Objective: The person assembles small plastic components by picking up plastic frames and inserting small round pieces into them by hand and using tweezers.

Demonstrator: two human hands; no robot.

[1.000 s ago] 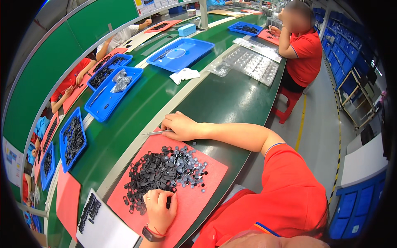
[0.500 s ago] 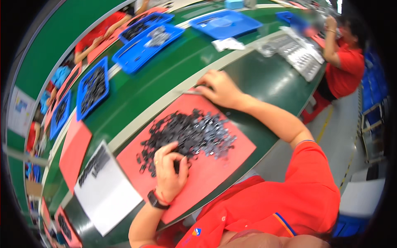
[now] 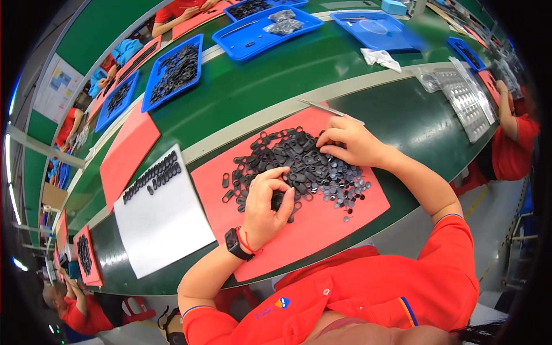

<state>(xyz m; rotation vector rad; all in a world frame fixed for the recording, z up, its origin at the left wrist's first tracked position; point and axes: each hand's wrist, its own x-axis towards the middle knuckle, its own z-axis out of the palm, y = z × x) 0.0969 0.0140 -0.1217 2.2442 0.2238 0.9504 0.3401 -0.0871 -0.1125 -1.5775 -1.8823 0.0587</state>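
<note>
Okay, I'm seeing black parts (image 3: 296, 152) lying heaped on the red mat (image 3: 299, 236), probably for easy reach; the right hand (image 3: 357, 141) is resting beside them, fingertips apart; the left hand (image 3: 263, 208) is curling nearby, grip unclear.

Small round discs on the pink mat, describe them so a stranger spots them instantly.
On the green bench, find the central pink mat. By the person's right hand lie the round discs: shiny and mostly grey, unlike the oblong black parts to their left.
</note>
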